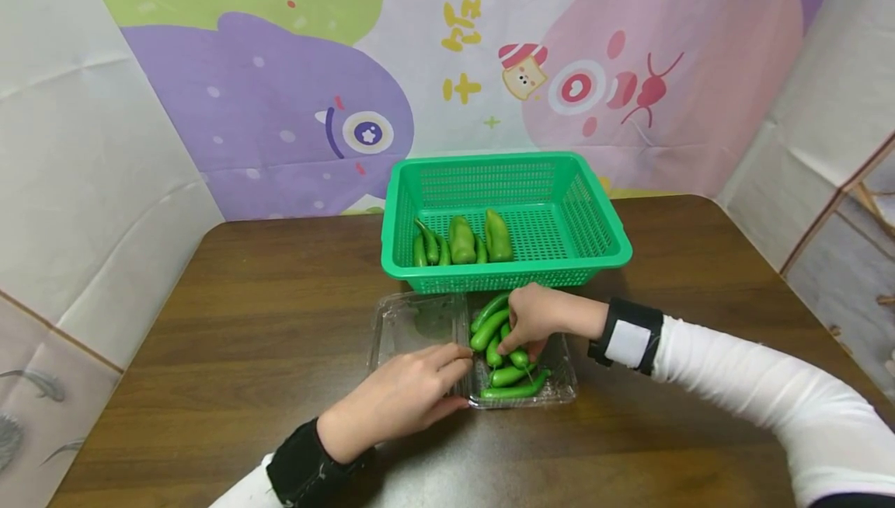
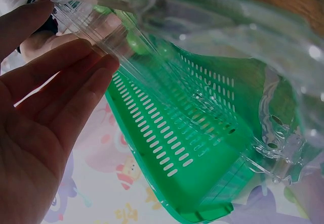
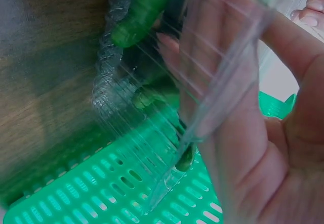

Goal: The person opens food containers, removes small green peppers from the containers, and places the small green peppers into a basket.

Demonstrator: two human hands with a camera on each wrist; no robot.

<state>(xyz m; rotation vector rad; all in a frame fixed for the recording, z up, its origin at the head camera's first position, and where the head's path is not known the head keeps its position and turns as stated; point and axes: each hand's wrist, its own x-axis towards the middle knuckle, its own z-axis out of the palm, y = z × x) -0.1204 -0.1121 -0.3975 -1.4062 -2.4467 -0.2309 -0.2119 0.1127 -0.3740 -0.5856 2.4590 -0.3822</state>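
Observation:
A clear plastic clamshell box (image 1: 419,325) lies opened flat on the table, its lid half to the left. Several slim green chili peppers (image 1: 513,391) lie in its right half. My left hand (image 1: 402,391) holds the box at the hinge side, thumb near the front edge; the left wrist view shows the fingertips (image 2: 104,64) against the clear plastic. My right hand (image 1: 541,314) reaches into the right half and pinches a chili pepper (image 1: 517,356) between thumb and fingers. In the right wrist view, the box wall (image 3: 223,82) stands in front of these fingers.
Directly behind the box is a green perforated basket (image 1: 583,259). Along its left side lie slim green peppers (image 1: 430,245) and two thicker green peppers (image 1: 462,241), (image 1: 498,236). The brown wooden table (image 1: 280,283) meets a cartoon-printed cloth (image 1: 294,104) at the back.

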